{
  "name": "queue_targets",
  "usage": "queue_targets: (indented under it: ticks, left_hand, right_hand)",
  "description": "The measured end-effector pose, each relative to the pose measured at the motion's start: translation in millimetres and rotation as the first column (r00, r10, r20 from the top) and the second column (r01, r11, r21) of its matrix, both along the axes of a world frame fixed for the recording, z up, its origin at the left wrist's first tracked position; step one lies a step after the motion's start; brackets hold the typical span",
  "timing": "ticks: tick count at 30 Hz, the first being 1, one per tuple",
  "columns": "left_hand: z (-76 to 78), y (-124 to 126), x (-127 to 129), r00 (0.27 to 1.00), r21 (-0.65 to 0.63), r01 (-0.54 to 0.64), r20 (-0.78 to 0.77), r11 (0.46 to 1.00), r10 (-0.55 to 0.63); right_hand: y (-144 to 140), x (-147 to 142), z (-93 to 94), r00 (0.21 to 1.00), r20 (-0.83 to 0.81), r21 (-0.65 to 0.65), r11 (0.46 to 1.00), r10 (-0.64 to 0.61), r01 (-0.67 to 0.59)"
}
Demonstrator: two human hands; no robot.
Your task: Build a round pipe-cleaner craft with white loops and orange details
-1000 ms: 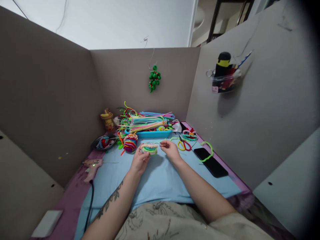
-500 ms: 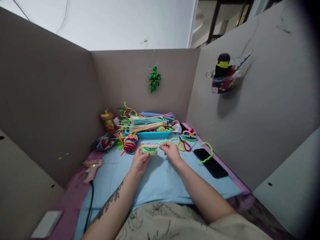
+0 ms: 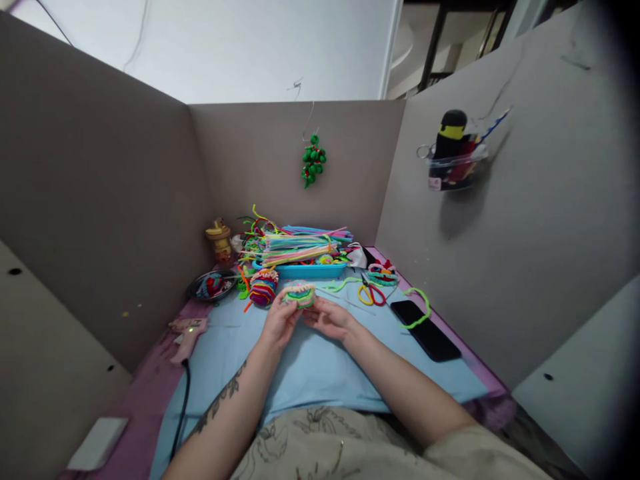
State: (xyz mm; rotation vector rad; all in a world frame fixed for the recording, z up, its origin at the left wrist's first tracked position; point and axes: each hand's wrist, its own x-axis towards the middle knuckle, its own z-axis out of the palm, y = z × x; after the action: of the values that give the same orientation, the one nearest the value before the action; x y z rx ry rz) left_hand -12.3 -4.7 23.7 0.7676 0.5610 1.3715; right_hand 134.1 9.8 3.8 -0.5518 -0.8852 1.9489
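My left hand [image 3: 283, 321] grips a small rounded piece made of pipe cleaners [image 3: 300, 295], striped in green, pink and cream, above the blue cloth. At the lower right of this piece, my right hand [image 3: 329, 317] has its fingers curved under it and the thumb against its side. The fingers partly hide the piece's lower edge. Just left of my left hand stands a striped pipe-cleaner bundle [image 3: 263, 287] in red, orange and purple. To the right of my hands lie scissors [image 3: 371, 294] with a yellow and a red handle, beside a pale green pipe cleaner [image 3: 344, 285].
A blue tray [image 3: 313, 271] heaped with pipe cleaners [image 3: 300, 247] stands at the back. On the left are a pink glue gun [image 3: 189, 335], a dark bowl [image 3: 199, 291] and a brown cup [image 3: 220, 241]. A phone [image 3: 425, 331] lies right. Grey panels [image 3: 280, 160] surround the table.
My right hand has moved left and turned, from pinching a thin strand apart from the piece to touching the piece's lower right side. My left hand keeps its hold. The view has shifted slightly.
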Motion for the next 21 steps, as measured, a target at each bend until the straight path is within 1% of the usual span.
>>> queue_targets:
  ticks: [2,4,7,9,11,14,16,18,19,21]
  left_hand:
    - [-1.4,-1,3,0.998,-0.028,-0.026,-0.051,0.999,0.024]
    - [-2.4,-2,5,0.988,-0.032,-0.095,-0.122,0.995,0.090]
    - [-5.5,0,5,0.957,0.000,-0.207,-0.210,0.978,0.202]
    - [-8.5,2,3,0.918,0.051,-0.274,-0.284,0.960,0.277]
    - [-11.2,4,0,0.849,0.143,-0.309,-0.404,0.940,0.340]
    - [-13.0,5,-3,0.706,0.335,-0.288,-0.560,0.897,0.435]
    - [-12.5,5,-5,0.606,0.450,-0.283,-0.601,0.847,0.522]
    - [-11.1,5,-9,0.521,0.529,-0.288,-0.613,0.798,0.594]
    - [-10.1,5,-11,0.495,0.553,-0.290,-0.612,0.781,0.617]
    - [-7.7,3,-14,0.479,0.589,-0.275,-0.601,0.760,0.639]
  right_hand:
    - [0,-3,-2.5,0.999,-0.046,-0.020,1.000,-0.016,0.016]
    - [1,-3,-2.4,0.997,-0.076,-0.009,1.000,-0.018,0.017]
    - [1,0,1.1,0.994,-0.107,0.067,0.998,0.000,0.007]
    - [0,3,3.2,0.994,-0.108,0.122,0.993,0.009,0.004]
    - [-1,5,4.0,0.995,-0.098,0.153,0.988,0.020,-0.005]
    - [-3,5,3.2,0.996,-0.065,0.173,0.984,0.053,-0.041]
    - [-4,5,2.7,0.995,-0.056,0.178,0.982,0.076,-0.065]
    - [-5,6,3.0,0.993,-0.062,0.178,0.980,0.097,-0.085]
    - [-5,7,3.5,0.993,-0.062,0.177,0.980,0.102,-0.090]
    - [-5,9,4.9,0.994,-0.047,0.176,0.980,0.099,-0.090]
